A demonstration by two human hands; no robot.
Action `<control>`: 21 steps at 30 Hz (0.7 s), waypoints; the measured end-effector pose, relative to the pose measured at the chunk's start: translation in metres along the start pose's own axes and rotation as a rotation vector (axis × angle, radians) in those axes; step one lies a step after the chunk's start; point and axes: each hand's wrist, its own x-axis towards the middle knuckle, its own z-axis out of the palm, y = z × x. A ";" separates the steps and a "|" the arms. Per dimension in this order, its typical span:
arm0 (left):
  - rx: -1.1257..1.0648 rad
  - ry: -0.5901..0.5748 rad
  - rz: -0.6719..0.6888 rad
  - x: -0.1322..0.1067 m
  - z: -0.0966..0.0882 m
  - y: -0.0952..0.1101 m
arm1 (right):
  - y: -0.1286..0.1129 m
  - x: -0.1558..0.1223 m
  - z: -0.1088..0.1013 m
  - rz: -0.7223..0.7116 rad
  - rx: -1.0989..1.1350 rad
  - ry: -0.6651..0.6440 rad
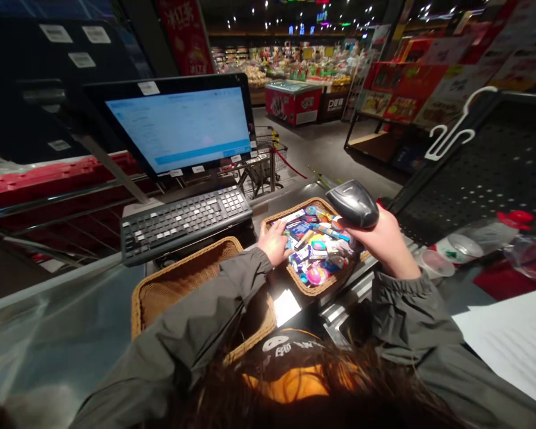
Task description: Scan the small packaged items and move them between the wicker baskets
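My right hand point(384, 241) is closed around a dark handheld barcode scanner point(352, 202), holding it above the right wicker basket point(304, 285). That basket is filled with several small colourful packaged items point(317, 247). My left hand point(274, 241) reaches into the basket's left side, fingers down among the packages; whether it grips one is hidden. An empty wicker basket point(161, 292) sits to the left, partly under my left sleeve.
A keyboard point(183, 220) and a lit monitor point(178, 125) stand behind the baskets on the checkout counter. White papers point(513, 339) lie at the right. A black pegboard panel point(486, 167) with a white hook rises at the right. Shop aisles and a shopping cart point(263, 164) lie beyond.
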 end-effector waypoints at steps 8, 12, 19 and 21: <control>-0.036 0.007 -0.063 0.046 0.051 0.016 | 0.024 0.010 -0.006 -0.005 0.039 -0.048; -0.077 0.004 -0.114 0.046 0.054 0.012 | 0.030 0.017 -0.002 -0.021 0.039 -0.069; -0.190 0.281 -0.030 0.032 -0.001 -0.013 | 0.021 0.027 0.009 -0.089 0.039 -0.090; -0.167 0.369 -0.008 0.021 -0.024 -0.026 | 0.014 0.028 0.013 -0.113 0.035 -0.097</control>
